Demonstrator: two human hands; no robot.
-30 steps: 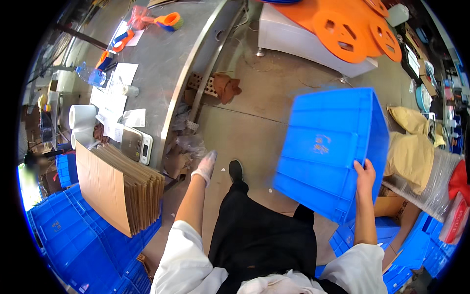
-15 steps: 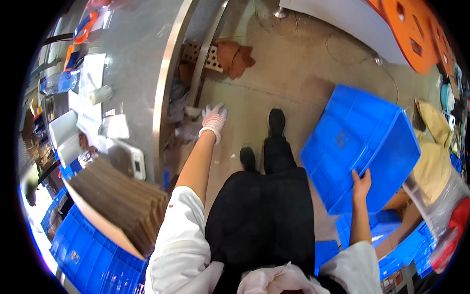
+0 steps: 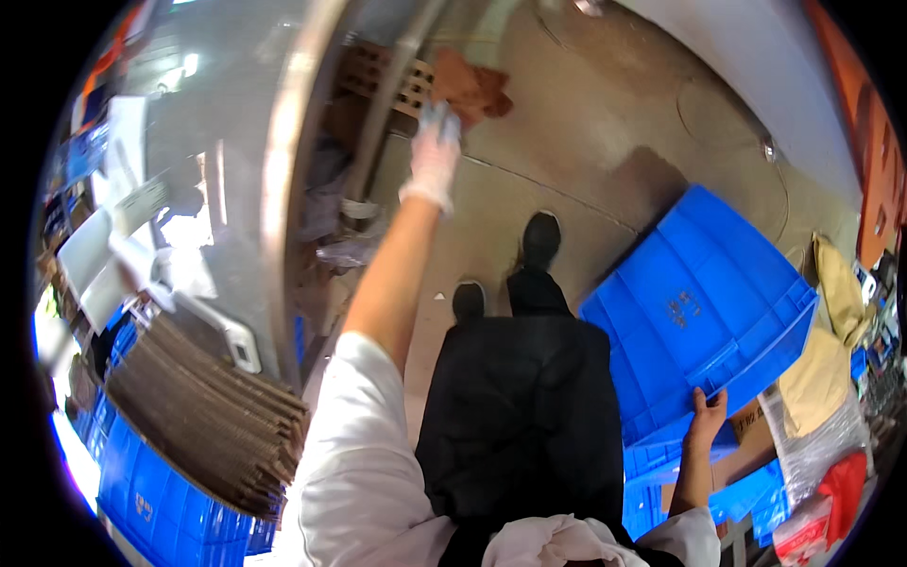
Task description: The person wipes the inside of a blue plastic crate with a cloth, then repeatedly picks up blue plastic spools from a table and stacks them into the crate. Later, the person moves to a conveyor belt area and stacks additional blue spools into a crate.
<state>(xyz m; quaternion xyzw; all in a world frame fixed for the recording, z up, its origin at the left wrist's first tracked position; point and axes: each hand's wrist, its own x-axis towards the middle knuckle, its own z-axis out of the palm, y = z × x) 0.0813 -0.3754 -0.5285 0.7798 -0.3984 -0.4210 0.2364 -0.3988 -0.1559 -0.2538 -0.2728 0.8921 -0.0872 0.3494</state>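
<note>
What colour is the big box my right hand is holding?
The box is bright blue, best seen in the head view.

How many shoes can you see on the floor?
2. One shoe is left of the blue crate in the right hand; the other shoe is further left and nearer the lower edge, just above the black garment. Any others would be hidden.

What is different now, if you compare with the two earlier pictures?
The left hand has reached farther forward, toward the brown crumpled item; contact cannot be told. The blue crate has turned, showing less of its opening. The right hand still holds it; nothing was visibly let go. The cardboard stack stays at the left.
</note>
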